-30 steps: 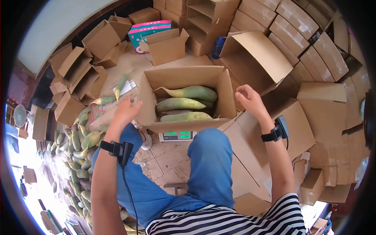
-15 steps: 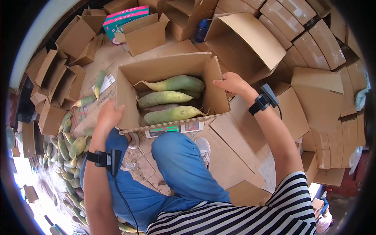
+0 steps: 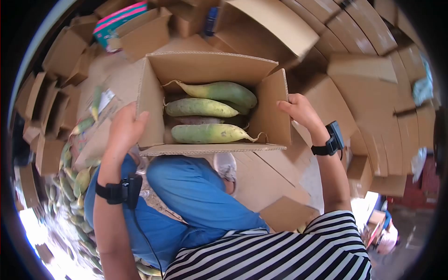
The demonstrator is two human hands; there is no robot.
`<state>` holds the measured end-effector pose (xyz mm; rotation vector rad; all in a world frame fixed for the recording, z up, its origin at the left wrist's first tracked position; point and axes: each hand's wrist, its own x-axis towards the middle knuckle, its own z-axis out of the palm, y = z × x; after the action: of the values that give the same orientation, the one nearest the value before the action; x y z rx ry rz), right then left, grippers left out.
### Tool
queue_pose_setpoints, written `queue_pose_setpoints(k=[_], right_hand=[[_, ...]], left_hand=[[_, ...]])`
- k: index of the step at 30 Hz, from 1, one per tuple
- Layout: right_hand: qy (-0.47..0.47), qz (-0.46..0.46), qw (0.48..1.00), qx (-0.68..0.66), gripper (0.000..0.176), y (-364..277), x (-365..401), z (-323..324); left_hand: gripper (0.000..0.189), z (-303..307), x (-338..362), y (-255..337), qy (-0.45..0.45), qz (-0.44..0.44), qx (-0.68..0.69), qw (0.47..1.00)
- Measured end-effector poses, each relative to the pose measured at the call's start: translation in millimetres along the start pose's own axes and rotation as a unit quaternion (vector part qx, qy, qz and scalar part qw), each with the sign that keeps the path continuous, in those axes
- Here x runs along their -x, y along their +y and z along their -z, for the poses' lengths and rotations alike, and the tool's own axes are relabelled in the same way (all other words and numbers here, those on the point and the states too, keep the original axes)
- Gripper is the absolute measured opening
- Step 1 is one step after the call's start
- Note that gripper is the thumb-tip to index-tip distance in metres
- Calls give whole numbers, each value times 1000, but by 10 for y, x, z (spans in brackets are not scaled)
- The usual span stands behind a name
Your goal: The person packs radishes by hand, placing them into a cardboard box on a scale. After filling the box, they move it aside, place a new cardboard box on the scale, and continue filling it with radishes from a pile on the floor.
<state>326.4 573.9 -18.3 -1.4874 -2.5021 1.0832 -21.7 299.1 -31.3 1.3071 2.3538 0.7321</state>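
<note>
An open cardboard box [image 3: 212, 150] hangs between my hands above my knees, with several long green radishes [image 3: 205, 133] lying side by side in it. My left hand [image 3: 126, 128] grips its left wall, thumb on the inner side and fingers hidden behind the cardboard. On the opposite wall, my right hand [image 3: 301, 110] holds the edge with the thumb inward. Dark straps with small devices sit on both wrists.
Many loose radishes [image 3: 67, 186] lie on the floor at the left. Empty open boxes [image 3: 60, 53] stand at the upper left, and stacked cartons [image 3: 364, 28] line the right. A large open box [image 3: 275, 28] stands beyond mine. At lower right is another person [image 3: 387, 235].
Both hands have shifted the box a little to the right in view, and the scales' display below it is no longer visible. The surroundings have moved left as the view turned.
</note>
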Motion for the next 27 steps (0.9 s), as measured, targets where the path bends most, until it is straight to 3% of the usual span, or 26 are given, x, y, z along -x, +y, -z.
queue_pose_setpoints(k=[5, 9, 14, 20, 22, 27], right_hand=[[64, -143, 986, 60, 39, 771, 1295, 289], [129, -219, 965, -67, 41, 1889, 2474, 120], [214, -353, 901, -136, 40, 2231, 3616, 152], [264, -357, 893, -70, 40, 2784, 3787, 167], [217, -346, 912, 43, 41, 2793, 3687, 267], [224, -292, 929, 46, 41, 3013, 3449, 170]], left_hand=[[28, -571, 85, 821, -60, -114, -14, 992], [25, -1221, 283, 1698, -145, -197, -79, 966], [21, -2269, 664, 2344, -229, -281, -47, 931], [26, -2648, 835, 2597, -250, -265, -22, 931], [23, -2730, 913, 2570, -253, -250, -24, 934], [22, -2953, 966, 2343, -292, -191, -66, 935]])
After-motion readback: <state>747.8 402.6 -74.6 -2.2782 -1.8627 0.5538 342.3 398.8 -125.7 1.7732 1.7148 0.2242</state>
